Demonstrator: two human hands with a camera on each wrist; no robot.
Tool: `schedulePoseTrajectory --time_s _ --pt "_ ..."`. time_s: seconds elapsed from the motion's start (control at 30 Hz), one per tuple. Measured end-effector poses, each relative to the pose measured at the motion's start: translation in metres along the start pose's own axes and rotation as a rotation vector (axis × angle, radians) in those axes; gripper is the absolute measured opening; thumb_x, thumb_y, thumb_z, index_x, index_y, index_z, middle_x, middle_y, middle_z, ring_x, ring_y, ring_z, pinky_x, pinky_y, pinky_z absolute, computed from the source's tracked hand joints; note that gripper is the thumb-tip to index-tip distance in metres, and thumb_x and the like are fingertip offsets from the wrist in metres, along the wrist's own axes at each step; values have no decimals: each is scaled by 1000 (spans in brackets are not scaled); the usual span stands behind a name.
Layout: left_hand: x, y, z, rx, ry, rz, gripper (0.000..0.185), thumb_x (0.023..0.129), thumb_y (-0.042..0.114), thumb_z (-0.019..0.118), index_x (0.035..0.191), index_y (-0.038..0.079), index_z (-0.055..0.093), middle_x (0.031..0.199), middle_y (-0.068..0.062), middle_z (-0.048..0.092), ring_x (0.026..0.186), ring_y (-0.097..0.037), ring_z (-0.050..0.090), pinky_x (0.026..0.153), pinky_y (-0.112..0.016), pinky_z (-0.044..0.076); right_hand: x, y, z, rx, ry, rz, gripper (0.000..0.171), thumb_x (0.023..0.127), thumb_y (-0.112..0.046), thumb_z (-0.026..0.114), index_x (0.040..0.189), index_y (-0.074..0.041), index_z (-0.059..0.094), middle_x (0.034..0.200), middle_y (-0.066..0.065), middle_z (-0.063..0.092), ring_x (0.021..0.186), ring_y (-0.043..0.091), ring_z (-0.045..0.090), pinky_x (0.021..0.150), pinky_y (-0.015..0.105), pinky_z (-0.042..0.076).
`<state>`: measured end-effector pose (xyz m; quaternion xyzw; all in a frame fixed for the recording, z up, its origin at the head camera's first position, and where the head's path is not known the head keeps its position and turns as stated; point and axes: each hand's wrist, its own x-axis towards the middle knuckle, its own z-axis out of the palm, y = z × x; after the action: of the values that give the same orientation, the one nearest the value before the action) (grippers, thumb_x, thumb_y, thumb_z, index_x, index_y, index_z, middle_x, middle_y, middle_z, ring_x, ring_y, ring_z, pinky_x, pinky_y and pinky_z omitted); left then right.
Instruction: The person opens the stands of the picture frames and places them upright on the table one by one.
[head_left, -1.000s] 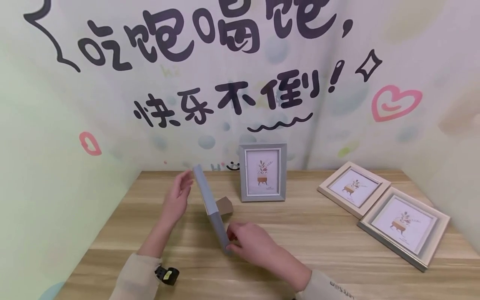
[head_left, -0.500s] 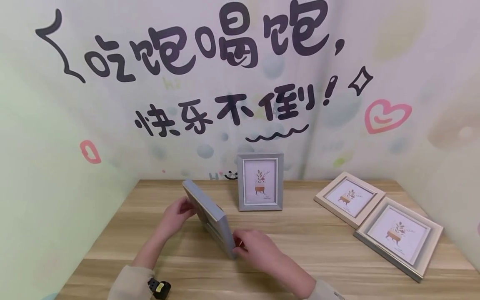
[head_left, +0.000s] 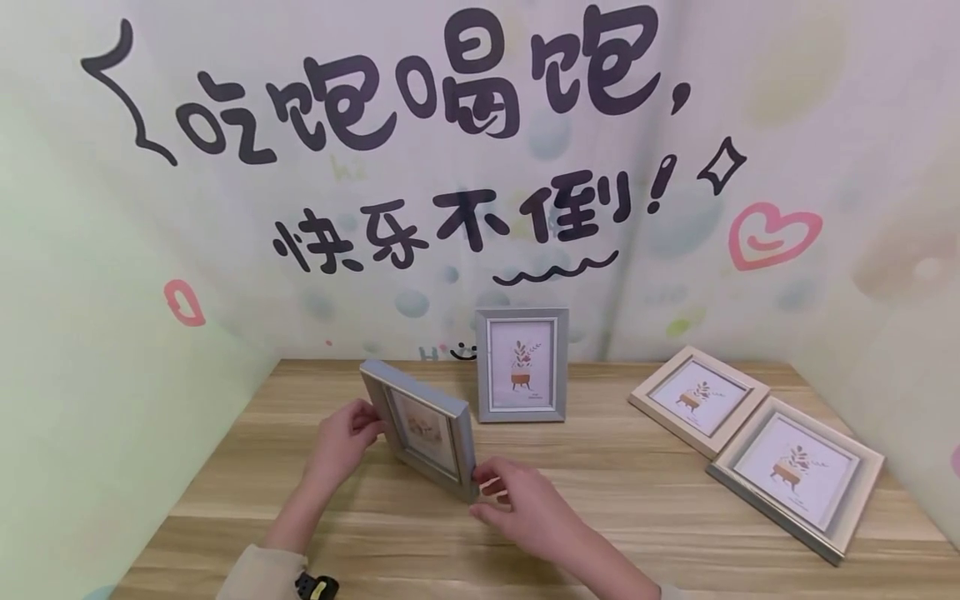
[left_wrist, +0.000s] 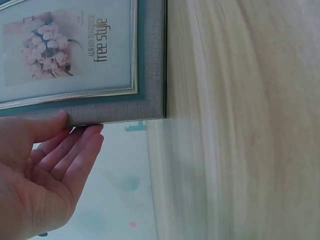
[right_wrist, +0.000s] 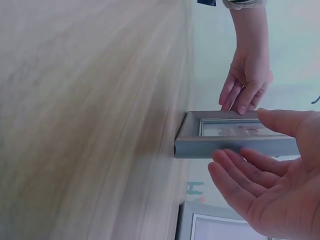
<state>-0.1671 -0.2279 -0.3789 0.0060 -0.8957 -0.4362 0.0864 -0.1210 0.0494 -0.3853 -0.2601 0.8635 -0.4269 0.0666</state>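
A grey-blue picture frame (head_left: 423, 429) stands upright on the table, turned at an angle, with a pink flower print behind its glass. My left hand (head_left: 348, 437) holds its left edge; in the left wrist view the thumb (left_wrist: 47, 125) lies on the front border and the fingers reach the side. At the opposite edge is my right hand (head_left: 525, 504), fingers spread loosely near the side. The right wrist view shows the thumb (right_wrist: 280, 120) and fingers on either side of the edge, not closed on it. The frame's back is hidden.
Behind stands another grey-blue picture frame (head_left: 522, 367), upright, with a potted plant print. Two lighter frames lie flat on the right, a beige one (head_left: 750, 392) and a larger silver-edged one (head_left: 855, 508). A printed curtain (head_left: 420, 217) borders the table (head_left: 420, 558) at the back.
The picture frame between my hands has turned so its front shows more toward me. My right hand has loosened from its edge, and the left now holds the left edge.
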Motion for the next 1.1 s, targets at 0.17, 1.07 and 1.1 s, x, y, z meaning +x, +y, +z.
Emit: schedulePoseTrajectory --time_s 0.17,1.07,1.1 --pt "0 -2 -1 11 38 -15 13 94 6 64 101 -4 62 106 -25 72 101 -35 72 79 -36 62 3 -3 3 64 -4 -4 47 90 -20 73 128 4 58 125 21 65 112 36 66 88 40 61" --pt "39 -17 -23 98 289 -52 20 97 13 62 107 -5 65 110 -26 72 106 -39 70 90 -51 56 98 5 33 178 145 -26 76 89 -18 69 150 7 31 149 29 39 132 41 50 109 50 47" --pt "41 -19 -23 101 288 -55 21 97 13 62 107 -4 66 110 -26 72 105 -39 70 89 -51 56 102 6 34 198 148 -26 75 89 -17 70 150 7 33 148 29 41 133 41 49 110 50 47"
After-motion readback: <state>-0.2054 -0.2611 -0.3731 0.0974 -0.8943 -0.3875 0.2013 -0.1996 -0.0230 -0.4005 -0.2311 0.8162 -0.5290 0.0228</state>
